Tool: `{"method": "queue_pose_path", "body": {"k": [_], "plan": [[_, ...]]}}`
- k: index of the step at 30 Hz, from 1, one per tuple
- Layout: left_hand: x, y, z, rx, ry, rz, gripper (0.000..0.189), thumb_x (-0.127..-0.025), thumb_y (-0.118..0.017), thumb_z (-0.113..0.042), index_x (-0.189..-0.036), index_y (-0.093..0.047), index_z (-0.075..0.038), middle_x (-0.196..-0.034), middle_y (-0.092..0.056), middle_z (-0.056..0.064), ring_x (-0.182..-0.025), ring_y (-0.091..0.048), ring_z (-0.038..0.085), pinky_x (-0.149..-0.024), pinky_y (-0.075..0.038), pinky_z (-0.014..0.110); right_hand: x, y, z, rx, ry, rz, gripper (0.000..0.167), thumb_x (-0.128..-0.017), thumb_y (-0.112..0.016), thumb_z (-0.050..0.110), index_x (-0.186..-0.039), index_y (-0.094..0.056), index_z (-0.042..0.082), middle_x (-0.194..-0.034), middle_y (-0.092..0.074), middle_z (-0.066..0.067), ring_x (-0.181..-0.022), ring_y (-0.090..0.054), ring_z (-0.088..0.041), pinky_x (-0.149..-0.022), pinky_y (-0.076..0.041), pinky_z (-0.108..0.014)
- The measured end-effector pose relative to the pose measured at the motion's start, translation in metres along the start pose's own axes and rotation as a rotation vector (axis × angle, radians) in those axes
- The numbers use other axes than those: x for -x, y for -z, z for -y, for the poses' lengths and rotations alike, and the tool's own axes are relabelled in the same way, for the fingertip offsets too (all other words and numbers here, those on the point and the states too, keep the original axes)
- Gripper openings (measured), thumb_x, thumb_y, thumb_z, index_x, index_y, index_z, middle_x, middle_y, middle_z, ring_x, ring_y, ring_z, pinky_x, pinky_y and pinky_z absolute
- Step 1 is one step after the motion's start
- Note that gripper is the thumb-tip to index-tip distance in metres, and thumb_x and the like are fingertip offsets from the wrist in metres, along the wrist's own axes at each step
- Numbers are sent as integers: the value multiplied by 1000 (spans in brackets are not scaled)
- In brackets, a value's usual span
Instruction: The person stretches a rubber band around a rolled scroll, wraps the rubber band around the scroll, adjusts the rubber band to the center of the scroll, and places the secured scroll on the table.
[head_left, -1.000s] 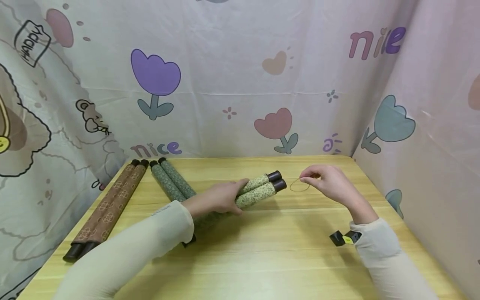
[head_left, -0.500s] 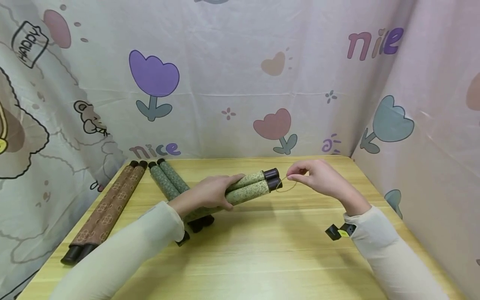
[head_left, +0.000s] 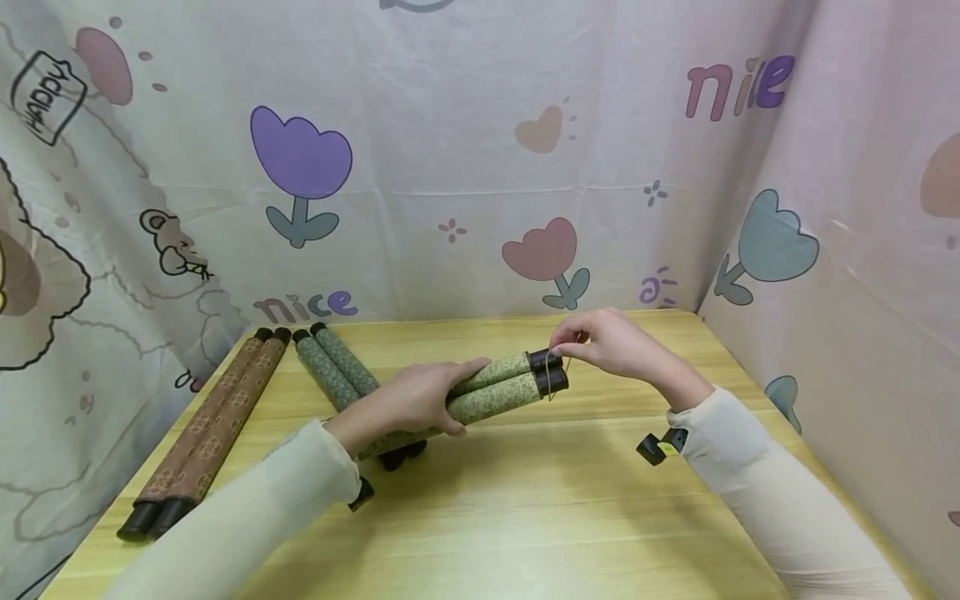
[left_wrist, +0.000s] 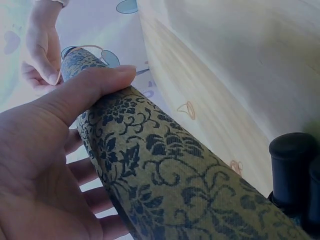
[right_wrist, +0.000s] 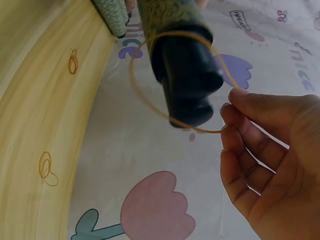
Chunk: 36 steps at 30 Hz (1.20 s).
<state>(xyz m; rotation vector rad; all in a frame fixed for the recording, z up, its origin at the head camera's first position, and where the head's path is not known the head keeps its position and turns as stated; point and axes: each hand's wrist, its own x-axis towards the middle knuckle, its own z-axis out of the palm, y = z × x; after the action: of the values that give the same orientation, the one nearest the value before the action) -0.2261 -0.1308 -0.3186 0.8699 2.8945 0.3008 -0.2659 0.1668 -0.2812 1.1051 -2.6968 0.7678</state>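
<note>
My left hand [head_left: 408,404] grips a yellow-green patterned scroll [head_left: 495,398], rolled into two side-by-side tubes with black end knobs. In the left wrist view the thumb lies across the top of the scroll [left_wrist: 155,150] and the fingers curl beneath. My right hand [head_left: 618,343] pinches a thin tan rubber band [right_wrist: 134,82] between thumb and forefinger. Stretched into a loop, the band surrounds the black knobs [right_wrist: 192,75] at the scroll's right end. The scroll is held at a slant, its left part hidden under my left hand and forearm.
A green patterned scroll [head_left: 330,367] lies behind my left hand, partly covered by it. Further left is a brown scroll [head_left: 217,417] with black knobs. Loose rubber bands [right_wrist: 46,165] lie on the wooden table [head_left: 487,533]. A printed curtain [head_left: 420,167] hangs at the back and sides.
My right hand has moved left with the rubber band, from beside the scroll to its black knobs, and the loop now passes around them. My left hand has shifted slightly left with the scroll.
</note>
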Motion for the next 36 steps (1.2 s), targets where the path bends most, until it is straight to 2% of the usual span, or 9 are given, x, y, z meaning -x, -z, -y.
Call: {"method": "queue_pose_path", "body": {"k": [6,11,16,21,24,27,30,33,36], "plan": [[5,-3,1,-10,-60,-24,105,-70,-89,-35,-156,-28,-28,-146,-48,0,-125,-53,25,-98,-47,44,-8,0,-7,-58,3,31,6,-93,-69,16,-94,-75,15,-90,-71,9,-74,-62,-14,-65,-50,-32],[12,-3,0,-13,-114,-43,105,-70,-89,-35,-155,-29,-28,-141,-54,3,-119,-57,24,-97,-48,43,-15,-2,-12,-89,8,58,6,-92,-70,18,-92,-76,18,-93,-71,8,-76,-62,-11,-68,-51,-32],[18,-1,-3,-8,-133,-53,105,-70,-89,-36,-156,-29,-28,-136,-57,3,-114,-59,23,-93,-49,42,-21,-9,-16,-126,37,96,5,-91,-71,22,-90,-76,21,-93,-71,9,-81,-63,-10,-74,-51,-34],[24,1,-10,-1,-176,-55,104,-69,-89,-36,-155,-31,-26,-127,-62,1,-104,-61,17,-88,-51,37,-25,-16,-21,-222,61,140,6,-92,-70,23,-91,-76,20,-92,-71,8,-84,-64,-12,-76,-52,-33],[26,1,-15,-11,-207,-50,104,-69,-89,-37,-155,-32,-26,-130,-60,0,-108,-60,16,-91,-50,36,-27,-20,-25,-291,66,150,7,-92,-70,22,-90,-76,20,-90,-72,5,-82,-65,-14,-74,-52,-32],[29,-1,-20,-30,-236,-44,103,-70,-88,-38,-155,-31,-25,-137,-56,0,-112,-59,18,-94,-50,38,-28,-21,-26,-361,71,140,8,-93,-69,19,-91,-76,16,-91,-72,-5,-82,-65,-16,-75,-52,-30],[31,-4,-23,-65,-276,-42,102,-71,-87,-36,-155,-31,-22,-138,-55,3,-112,-60,22,-94,-50,39,-28,-19,-27,-414,67,97,7,-93,-68,13,-92,-75,11,-93,-72,-11,-84,-64,-17,-77,-52,-29],[32,-8,-25,-116,-305,-58,101,-70,-87,-32,-154,-33,-18,-135,-57,4,-109,-61,24,-93,-51,39,-26,-14,-26,-447,52,51,6,-93,-67,9,-92,-73,7,-92,-71,-10,-86,-64,-19,-80,-53,-30],[34,-11,-28,-213,-306,-93,100,-71,-87,-34,-154,-34,-17,-132,-58,7,-107,-62,27,-90,-53,41,-26,-9,-23,-462,33,25,6,-94,-65,8,-93,-70,4,-89,-69,-7,-85,-62,-21,-81,-52,-33]]}}
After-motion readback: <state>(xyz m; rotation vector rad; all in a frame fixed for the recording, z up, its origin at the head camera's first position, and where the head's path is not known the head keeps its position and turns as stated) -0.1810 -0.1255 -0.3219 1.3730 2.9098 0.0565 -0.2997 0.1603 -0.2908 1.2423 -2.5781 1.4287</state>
